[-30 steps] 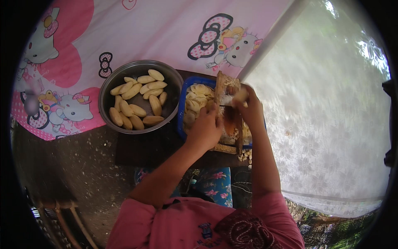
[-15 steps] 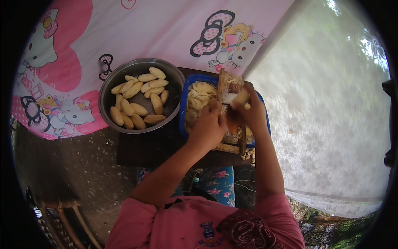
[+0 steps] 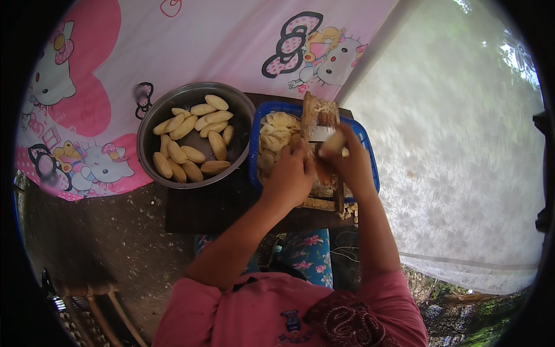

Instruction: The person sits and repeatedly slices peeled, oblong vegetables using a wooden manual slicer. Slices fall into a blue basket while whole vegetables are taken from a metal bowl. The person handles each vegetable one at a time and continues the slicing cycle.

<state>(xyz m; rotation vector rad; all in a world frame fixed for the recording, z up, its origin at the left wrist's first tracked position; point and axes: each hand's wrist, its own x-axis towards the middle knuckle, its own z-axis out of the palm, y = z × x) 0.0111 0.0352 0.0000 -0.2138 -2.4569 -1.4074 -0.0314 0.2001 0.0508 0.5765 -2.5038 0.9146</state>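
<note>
My left hand (image 3: 290, 176) is closed round the left edge of a wooden slicer (image 3: 319, 107) with a metal blade (image 3: 318, 133) set across it. The slicer lies tilted over a blue plastic basket (image 3: 374, 173). Pinched in my right hand (image 3: 354, 166) is a peeled banana (image 3: 333, 143), somewhat blurred, on the slicer close to the blade. Pale banana slices (image 3: 278, 132) fill the left part of the basket. My right hand hides part of the slicer's board.
Left of the basket, a round metal basin (image 3: 143, 151) holds several peeled bananas (image 3: 193, 154). Both containers stand on a low dark table (image 3: 196, 214). Crumbs (image 3: 348, 211) lie by its right edge. A pink printed cloth (image 3: 219, 46) hangs behind, and a white lace curtain (image 3: 445, 173) hangs at right.
My right hand and the banana have shifted slightly toward me along the slicer, showing more of the blade. My left hand keeps its grip on the slicer.
</note>
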